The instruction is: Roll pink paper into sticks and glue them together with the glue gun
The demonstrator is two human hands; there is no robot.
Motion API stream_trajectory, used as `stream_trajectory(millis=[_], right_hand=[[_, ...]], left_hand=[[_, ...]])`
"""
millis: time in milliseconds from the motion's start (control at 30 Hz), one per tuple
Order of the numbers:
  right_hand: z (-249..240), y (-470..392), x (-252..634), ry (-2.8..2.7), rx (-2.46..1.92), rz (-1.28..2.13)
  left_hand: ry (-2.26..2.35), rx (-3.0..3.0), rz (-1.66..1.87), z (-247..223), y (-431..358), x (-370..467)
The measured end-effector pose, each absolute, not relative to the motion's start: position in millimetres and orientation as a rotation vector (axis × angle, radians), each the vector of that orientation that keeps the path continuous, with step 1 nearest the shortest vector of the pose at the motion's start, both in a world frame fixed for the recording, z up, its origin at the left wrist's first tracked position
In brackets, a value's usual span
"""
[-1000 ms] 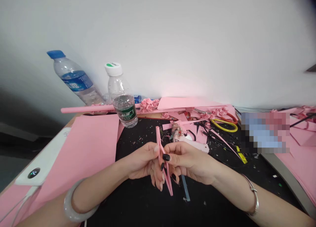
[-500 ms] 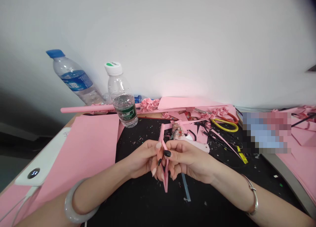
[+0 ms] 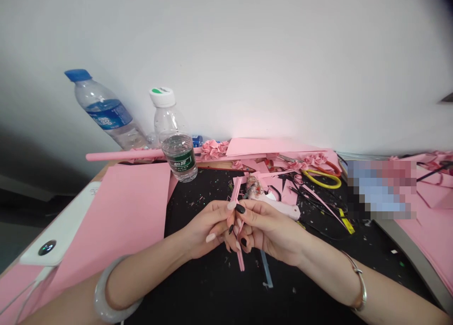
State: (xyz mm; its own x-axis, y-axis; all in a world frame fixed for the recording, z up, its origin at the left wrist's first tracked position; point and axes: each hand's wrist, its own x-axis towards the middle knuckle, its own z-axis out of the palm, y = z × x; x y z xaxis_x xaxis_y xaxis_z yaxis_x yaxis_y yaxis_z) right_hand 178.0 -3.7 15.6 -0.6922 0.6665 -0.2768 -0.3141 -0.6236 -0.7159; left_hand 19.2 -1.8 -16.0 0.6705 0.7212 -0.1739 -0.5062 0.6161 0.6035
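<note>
A narrow folded strip of pink paper (image 3: 236,189) is pinched between my two hands above the black mat (image 3: 198,287). My left hand (image 3: 210,226) grips it from the left, thumb on top. From the other side my right hand (image 3: 264,226) presses its thumb close to the left one. The strip's ends stick out above and below my fingers; its middle is hidden by them. Just behind my right hand lies a hot glue gun (image 3: 279,206), partly covered, with a translucent glue stick (image 3: 266,268) showing below the hand.
Two water bottles, one blue-capped (image 3: 109,112) and one white-capped (image 3: 175,145), stand at the back left. Pink paper sheets (image 3: 132,202) and a white power bank (image 3: 56,235) lie left. Yellow-handled scissors (image 3: 322,179), paper roses (image 3: 214,149) and a blurred-out device (image 3: 382,188) sit behind and right.
The strip's two layers, spread apart before, are now pressed closer together, and its upper end leans more to the right. Both thumbs have come together at its middle.
</note>
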Motion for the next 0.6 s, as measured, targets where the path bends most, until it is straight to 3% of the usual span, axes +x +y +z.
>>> stream_trajectory(millis=[600], right_hand=[[27, -2, 179, -0.968, -0.788, 2.211]], left_hand=[[0.392, 0.54, 0.718, -13, 0, 19]])
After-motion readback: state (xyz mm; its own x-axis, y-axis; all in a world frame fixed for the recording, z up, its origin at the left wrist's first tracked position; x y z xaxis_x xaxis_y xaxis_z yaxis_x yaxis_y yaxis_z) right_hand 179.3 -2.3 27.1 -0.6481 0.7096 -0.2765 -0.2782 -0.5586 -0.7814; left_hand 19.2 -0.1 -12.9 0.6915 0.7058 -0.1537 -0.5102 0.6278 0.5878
